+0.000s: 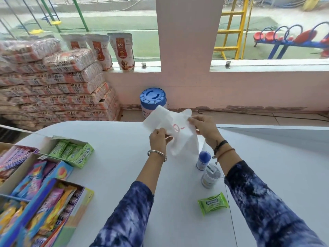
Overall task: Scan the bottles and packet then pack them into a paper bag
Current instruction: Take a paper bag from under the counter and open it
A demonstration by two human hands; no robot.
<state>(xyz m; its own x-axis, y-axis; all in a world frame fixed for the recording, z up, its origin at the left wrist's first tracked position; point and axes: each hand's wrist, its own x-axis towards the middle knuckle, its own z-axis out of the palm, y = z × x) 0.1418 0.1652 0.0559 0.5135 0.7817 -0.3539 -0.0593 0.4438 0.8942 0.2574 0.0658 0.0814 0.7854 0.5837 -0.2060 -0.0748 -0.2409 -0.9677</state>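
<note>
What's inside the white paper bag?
Nothing shows inside the paper bag; both hands hold it and its paper hides the inside. Two bottles and the green packet sit on the table.

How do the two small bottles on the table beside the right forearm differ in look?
The farther bottle has a rounded, dark blue cap, while the nearer bottle has a flat grey-white top. The farther bottle looks slimmer; the nearer bottle looks wider. The farther bottle stands just below the paper bag; the nearer bottle stands closer to the green packet. Both stand upright on the white table, unpacked.
</note>
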